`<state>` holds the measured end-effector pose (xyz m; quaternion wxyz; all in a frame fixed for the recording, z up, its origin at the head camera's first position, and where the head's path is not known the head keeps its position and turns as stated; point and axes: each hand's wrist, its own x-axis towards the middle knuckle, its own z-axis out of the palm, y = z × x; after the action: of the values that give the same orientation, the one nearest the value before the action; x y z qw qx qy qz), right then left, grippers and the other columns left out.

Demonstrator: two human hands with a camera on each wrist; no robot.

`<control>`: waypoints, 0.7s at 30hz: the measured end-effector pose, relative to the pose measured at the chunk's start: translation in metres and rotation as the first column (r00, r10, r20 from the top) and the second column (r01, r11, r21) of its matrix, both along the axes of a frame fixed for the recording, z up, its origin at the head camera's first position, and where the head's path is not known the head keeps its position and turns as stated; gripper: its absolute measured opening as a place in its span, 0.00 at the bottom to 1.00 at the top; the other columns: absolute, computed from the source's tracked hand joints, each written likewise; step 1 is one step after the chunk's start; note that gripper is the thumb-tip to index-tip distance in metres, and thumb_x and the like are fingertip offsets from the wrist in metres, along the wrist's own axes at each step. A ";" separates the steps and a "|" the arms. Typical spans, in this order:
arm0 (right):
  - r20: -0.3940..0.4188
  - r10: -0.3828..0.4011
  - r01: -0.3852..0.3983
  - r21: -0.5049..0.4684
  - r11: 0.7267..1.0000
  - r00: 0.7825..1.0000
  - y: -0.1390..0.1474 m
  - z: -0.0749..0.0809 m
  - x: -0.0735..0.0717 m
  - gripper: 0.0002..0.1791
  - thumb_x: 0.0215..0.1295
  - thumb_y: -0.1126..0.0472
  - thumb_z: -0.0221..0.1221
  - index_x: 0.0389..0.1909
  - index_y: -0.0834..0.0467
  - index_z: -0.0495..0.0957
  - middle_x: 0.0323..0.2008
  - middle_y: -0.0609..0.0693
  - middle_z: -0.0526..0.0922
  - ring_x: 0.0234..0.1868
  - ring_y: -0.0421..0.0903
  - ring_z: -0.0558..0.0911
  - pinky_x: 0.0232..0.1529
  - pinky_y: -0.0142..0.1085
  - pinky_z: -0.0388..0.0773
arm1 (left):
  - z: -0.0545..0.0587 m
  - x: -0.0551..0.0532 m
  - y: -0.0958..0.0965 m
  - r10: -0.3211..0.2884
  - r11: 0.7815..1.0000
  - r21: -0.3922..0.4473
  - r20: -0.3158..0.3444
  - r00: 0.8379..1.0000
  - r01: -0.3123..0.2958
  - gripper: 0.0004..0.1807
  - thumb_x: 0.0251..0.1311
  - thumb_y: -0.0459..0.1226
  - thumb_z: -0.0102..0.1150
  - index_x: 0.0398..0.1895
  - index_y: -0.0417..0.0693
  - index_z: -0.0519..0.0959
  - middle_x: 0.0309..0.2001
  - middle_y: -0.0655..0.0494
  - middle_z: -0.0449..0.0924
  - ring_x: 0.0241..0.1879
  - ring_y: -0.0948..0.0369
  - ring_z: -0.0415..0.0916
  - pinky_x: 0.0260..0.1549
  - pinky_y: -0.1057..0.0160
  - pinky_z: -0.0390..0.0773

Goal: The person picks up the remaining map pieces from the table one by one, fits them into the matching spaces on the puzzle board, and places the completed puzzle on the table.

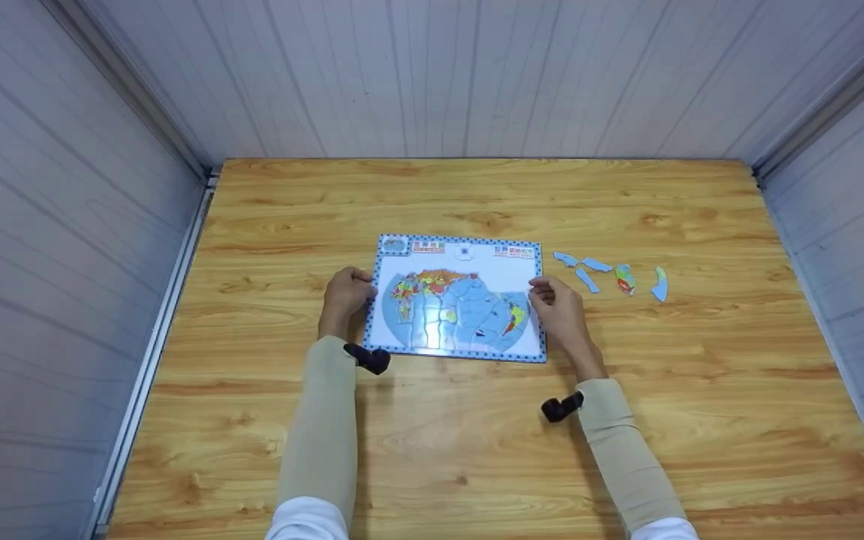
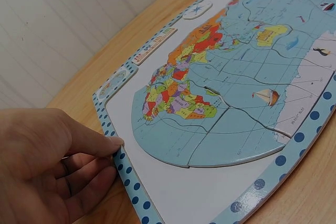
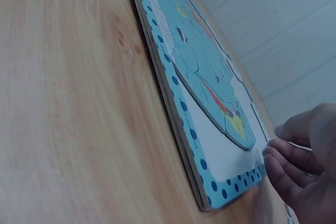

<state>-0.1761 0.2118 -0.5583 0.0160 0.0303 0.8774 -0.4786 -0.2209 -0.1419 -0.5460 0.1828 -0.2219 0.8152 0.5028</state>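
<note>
A world map jigsaw puzzle board (image 1: 507, 266) with a dotted blue border lies flat on the wooden table. Joined map pieces (image 1: 469, 311) cover much of its lower part, with white backing at upper right. My left hand (image 1: 347, 294) holds the board's left edge; in the left wrist view its thumb (image 2: 114, 142) lies on the border and the other fingers bend beside the edge. Over the right border hovers or rests my right hand (image 1: 558, 309). Its fingers (image 3: 283, 163) are loosely bent, thumb apart from them, with no piece visible between.
Several loose puzzle pieces lie right of the board, among them a green and red one (image 1: 625, 280) and a curved blue one (image 1: 659, 285). Pale panel walls (image 1: 417, 82) enclose the wooden table (image 1: 447, 420) at the back and both sides.
</note>
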 end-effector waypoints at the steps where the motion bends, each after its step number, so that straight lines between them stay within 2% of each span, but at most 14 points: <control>1: -0.002 -0.007 0.007 -0.008 1.000 1.000 0.001 0.000 0.000 0.13 0.67 0.66 0.54 0.51 0.64 0.75 0.45 0.59 0.80 0.47 0.51 0.78 0.51 0.42 0.74 | 0.000 0.000 0.000 0.001 1.000 0.001 0.002 1.000 -0.001 0.14 0.60 0.30 0.56 0.50 0.42 0.73 0.49 0.46 0.74 0.49 0.54 0.71 0.49 0.57 0.72; 10: -0.016 -0.068 0.067 -0.052 0.996 0.998 0.012 0.000 0.000 0.15 0.67 0.63 0.56 0.52 0.63 0.76 0.46 0.58 0.79 0.48 0.50 0.77 0.53 0.41 0.74 | 0.001 0.001 0.000 -0.006 1.000 -0.008 0.005 1.000 0.006 0.14 0.61 0.31 0.55 0.50 0.43 0.73 0.48 0.47 0.74 0.47 0.55 0.71 0.46 0.59 0.72; 17: -0.079 -0.092 0.088 -0.065 0.994 0.993 0.021 -0.001 -0.002 0.14 0.64 0.64 0.58 0.50 0.65 0.77 0.43 0.60 0.81 0.45 0.51 0.79 0.50 0.39 0.75 | 0.002 0.003 -0.001 -0.026 1.000 0.001 -0.025 0.999 0.026 0.14 0.61 0.31 0.55 0.51 0.41 0.74 0.49 0.44 0.75 0.47 0.53 0.72 0.47 0.57 0.74; 21: -0.074 -0.113 0.108 -0.067 0.992 0.991 0.027 0.001 -0.002 0.15 0.64 0.64 0.58 0.50 0.64 0.77 0.43 0.59 0.81 0.45 0.50 0.78 0.49 0.37 0.74 | 0.003 0.003 -0.001 -0.019 1.000 0.016 -0.012 1.000 0.019 0.14 0.61 0.31 0.55 0.51 0.41 0.74 0.49 0.45 0.75 0.48 0.53 0.72 0.48 0.57 0.73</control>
<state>-0.1780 0.2391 -0.5577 -0.0435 0.0596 0.8587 -0.5071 -0.2182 -0.1427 -0.5429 0.1843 -0.2096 0.8144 0.5088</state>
